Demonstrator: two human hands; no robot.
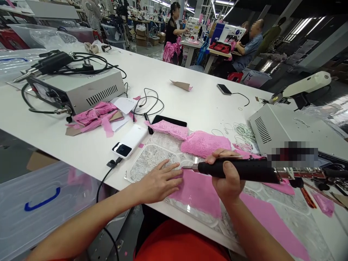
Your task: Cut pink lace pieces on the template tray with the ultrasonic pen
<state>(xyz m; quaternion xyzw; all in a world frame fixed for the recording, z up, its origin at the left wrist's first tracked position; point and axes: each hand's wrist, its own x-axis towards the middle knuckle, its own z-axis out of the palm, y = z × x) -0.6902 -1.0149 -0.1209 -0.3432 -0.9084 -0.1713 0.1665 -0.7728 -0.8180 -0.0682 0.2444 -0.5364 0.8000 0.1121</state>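
Worker's right hand (228,183) clamped round black-handled tool (252,169), metal tip (192,167) near left hand (161,182) | left hand flat, fingers apart, at pink fabric (199,194)'s left edge | fabric on patterned board (148,159) | white power bank (134,139) beside board

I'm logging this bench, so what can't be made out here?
Head view throughout:
Pink cloth: left edge partly hidden by the left hand.
Black tool: handle partly covered by the right hand.
Power bank display: digits too small.
Clear bin: cut off by left edge.
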